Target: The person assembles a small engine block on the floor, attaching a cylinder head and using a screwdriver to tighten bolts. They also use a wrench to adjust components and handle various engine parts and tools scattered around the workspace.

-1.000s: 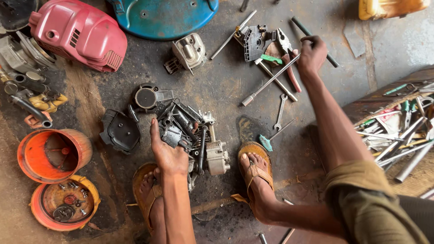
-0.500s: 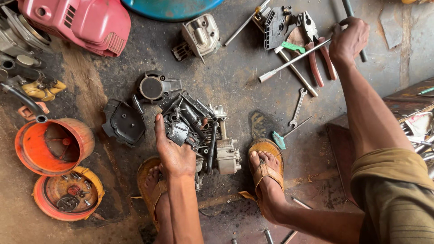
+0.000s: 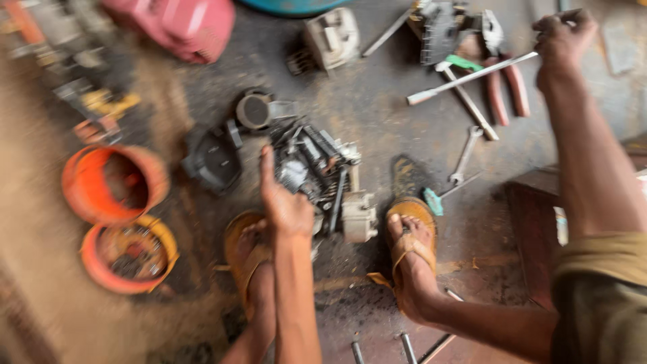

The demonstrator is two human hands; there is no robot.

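Observation:
My left hand point(image 3: 282, 201) rests on a small dismantled engine point(image 3: 317, 172) that lies on the oily floor between my two sandalled feet. Its fingers lie along the engine's left side. My right hand point(image 3: 561, 39) is stretched to the far right and is shut on a long metal rod tool point(image 3: 465, 79) with a pale tip, lifted slantwise over the other tools. The picture is blurred by motion.
Red-handled pliers point(image 3: 505, 81), a spanner point(image 3: 465, 155) and a green-handled tool point(image 3: 435, 199) lie on the floor. Two orange round housings point(image 3: 111, 182) sit at left, a pink cover point(image 3: 182, 27) at top left, a pale engine part point(image 3: 330, 37) at top.
My right hand has gripped the long rod and raised it off the tool pile. The view has shifted down and right. My left hand stays on the engine.

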